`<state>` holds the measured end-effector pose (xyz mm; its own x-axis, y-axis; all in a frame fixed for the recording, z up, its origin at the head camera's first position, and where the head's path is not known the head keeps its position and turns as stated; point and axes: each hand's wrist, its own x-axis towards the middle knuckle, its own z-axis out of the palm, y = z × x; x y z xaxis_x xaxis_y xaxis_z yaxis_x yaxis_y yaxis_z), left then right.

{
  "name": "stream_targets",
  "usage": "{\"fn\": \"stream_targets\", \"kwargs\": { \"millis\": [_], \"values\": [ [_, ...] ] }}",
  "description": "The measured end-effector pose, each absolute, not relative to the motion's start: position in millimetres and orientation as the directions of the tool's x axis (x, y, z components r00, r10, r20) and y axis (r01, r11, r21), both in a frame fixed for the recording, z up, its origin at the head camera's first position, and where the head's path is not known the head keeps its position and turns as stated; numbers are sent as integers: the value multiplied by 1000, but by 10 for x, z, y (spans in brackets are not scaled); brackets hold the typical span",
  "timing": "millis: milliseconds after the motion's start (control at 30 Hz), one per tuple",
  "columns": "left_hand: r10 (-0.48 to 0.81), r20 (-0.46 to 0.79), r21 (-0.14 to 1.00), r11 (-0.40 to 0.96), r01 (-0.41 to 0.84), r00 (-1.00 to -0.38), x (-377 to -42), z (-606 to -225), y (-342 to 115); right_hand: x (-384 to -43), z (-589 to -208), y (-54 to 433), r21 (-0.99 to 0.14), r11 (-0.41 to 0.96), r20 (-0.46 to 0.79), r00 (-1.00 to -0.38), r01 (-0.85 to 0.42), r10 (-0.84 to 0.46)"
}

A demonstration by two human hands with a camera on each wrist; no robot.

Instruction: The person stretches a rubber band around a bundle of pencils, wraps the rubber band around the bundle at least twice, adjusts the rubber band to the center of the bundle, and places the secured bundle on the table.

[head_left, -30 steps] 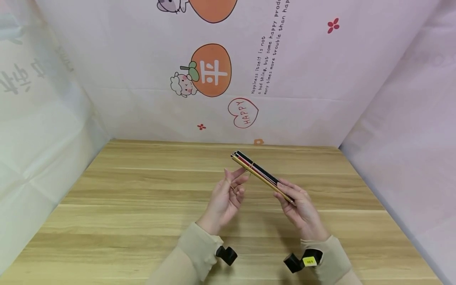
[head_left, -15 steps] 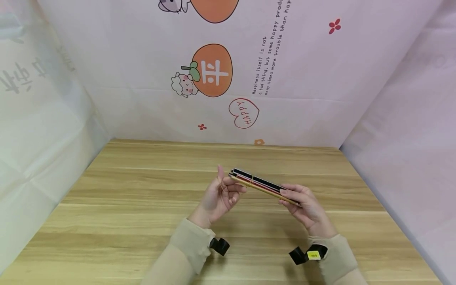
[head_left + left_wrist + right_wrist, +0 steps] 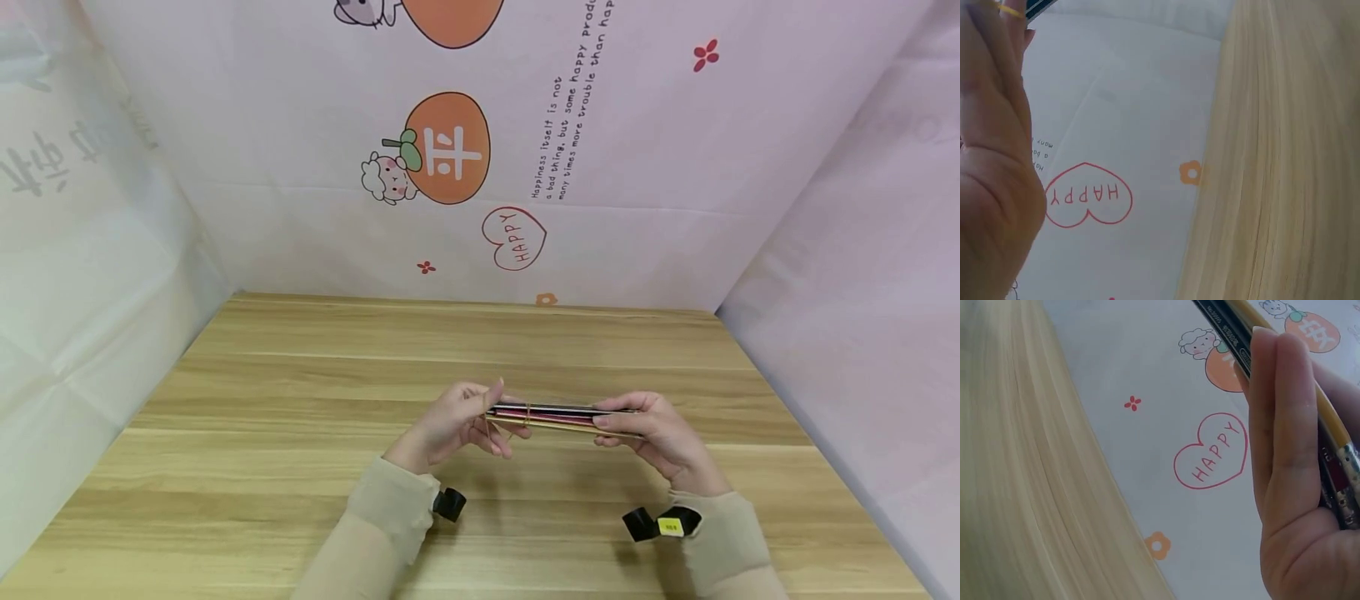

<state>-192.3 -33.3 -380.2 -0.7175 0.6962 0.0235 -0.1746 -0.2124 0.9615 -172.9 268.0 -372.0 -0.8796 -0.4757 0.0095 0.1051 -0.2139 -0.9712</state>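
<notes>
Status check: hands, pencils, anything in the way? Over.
Right hand gripping one end of the pencils. Left hand at the other end. Rubber band around pencils, hooked on left hand too. No obstruction seen.

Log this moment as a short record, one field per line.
Objects: pencil bundle, black, red and yellow showing
Bundle pose: nearly level across the head view, raised off the tabletop
Right hand: grips the bundle's ferrule end
Left hand: at the opposite end, band stretched over its fingers
Binding: rubber band around the pencils, part of it running to the left hand
Backdrop: pale sheet with a red HAPPY heart
Unclear: exact pencil count
</notes>
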Motion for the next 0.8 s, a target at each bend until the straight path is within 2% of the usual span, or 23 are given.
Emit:
{"fn": "stream_targets", "kwargs": {
  "millis": [133,267,800],
  "values": [
    [685,-39,988,-81,-129,-727,-1923,-3806,-320,-1714,-3705,2674,-986,-150,2,-885,77,-466],
    [674,-61,994,-25,-105,-736,-1910,-3809,-303,-1707,-3692,2660,-991,-118,-7,-892,68,-452],
    [567,-34,995,-55,-78,-823,-1925,-3808,-259,-1681,-3652,2625,-988,-148,23,-906,44,-423]
  ]
}}
